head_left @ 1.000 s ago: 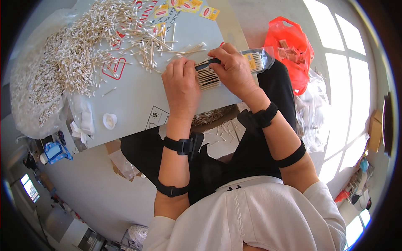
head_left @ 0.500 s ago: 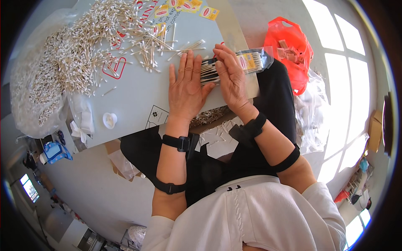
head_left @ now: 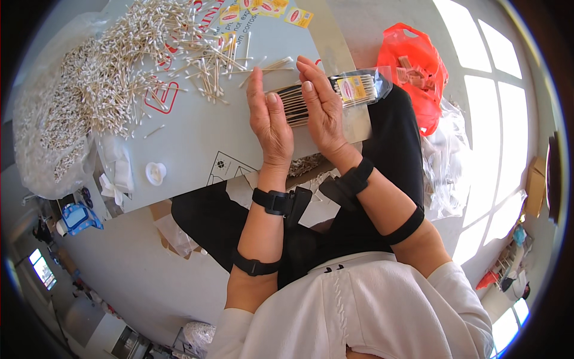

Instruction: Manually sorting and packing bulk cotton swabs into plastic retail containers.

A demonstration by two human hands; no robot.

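A row of cotton swabs point(head_left: 295, 106) lies side by side on a dark strip at the table's right edge. On its left end stands my left hand point(head_left: 272, 128), turned on edge with fingers straight and holding nothing. My right hand point(head_left: 324, 116) is stretched out across the row, fingers extended, also on edge. Right of it, swabs with a yellow card point(head_left: 351, 88) on them lie in a clear plastic bag point(head_left: 383, 84) that overhangs the table edge. A few loose swabs point(head_left: 278, 64) lie just beyond my left fingertips.
A large heap of cotton swabs point(head_left: 134, 60) spreads from a clear bag point(head_left: 36, 155) over the table point(head_left: 197, 140). More yellow cards point(head_left: 299, 18) lie at the far edge. A small white cup point(head_left: 156, 173) stands near the front. A red plastic bag point(head_left: 412, 45) hangs at the right.
My left hand has turned from lying flat beside the swabs to standing on edge at their left end, shifting right. The swabs now lie in a more even row.
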